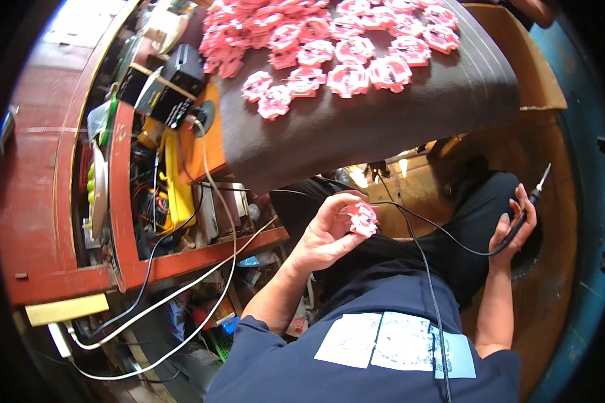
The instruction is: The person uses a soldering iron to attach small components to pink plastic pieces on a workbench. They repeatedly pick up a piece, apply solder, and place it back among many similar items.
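Note:
Over my lap, my left hand [326,235] pinches a small pink plastic part [363,219] between thumb and fingers. Its face is turned up and shows dark spots; finer detail is too small to tell. Out to the right, my right hand [512,232] is wrapped round the black handle of a soldering iron [535,197]. The iron's thin metal tip points up and away, well apart from the pink part. From the handle a black cord [444,230] loops left across my lap. Many similar pink parts [348,79] lie on the dark-covered table ahead, spread in rows at right and heaped at left.
The brown table cover [383,127] curves over the near edge. At left are a red wooden frame [124,201], a yellow case [178,181], a black box [171,87] and white cables [181,289]. A cardboard box [511,60] stands at the far right.

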`<action>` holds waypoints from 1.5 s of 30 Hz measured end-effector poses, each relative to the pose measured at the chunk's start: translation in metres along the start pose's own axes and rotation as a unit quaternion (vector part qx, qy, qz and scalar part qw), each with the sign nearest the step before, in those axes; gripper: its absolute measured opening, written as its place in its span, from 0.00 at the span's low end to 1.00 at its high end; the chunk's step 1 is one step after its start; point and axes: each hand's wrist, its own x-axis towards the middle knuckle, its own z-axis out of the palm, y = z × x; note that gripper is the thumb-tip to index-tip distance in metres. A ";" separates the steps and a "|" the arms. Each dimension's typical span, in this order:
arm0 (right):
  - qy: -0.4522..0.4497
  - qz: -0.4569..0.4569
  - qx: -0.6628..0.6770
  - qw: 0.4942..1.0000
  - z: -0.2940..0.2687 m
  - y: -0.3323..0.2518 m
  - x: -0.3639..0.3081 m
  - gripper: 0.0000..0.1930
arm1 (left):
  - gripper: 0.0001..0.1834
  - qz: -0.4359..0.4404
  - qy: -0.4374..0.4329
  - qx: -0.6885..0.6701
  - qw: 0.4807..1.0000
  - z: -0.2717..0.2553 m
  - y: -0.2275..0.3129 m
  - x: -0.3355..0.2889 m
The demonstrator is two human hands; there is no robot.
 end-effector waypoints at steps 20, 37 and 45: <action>-0.118 0.046 0.244 0.961 -0.033 -0.113 -0.001 0.41 | 0.28 0.133 -0.195 0.169 0.957 0.141 -0.050 0.097; 0.044 0.155 0.093 0.983 -0.021 0.035 -0.007 0.42 | 0.10 -0.351 -0.253 0.600 0.673 -0.061 -0.259 0.069; 0.014 0.189 0.145 0.971 -0.010 0.026 -0.001 0.45 | 0.23 -0.429 0.037 0.607 0.668 -0.154 -0.495 0.080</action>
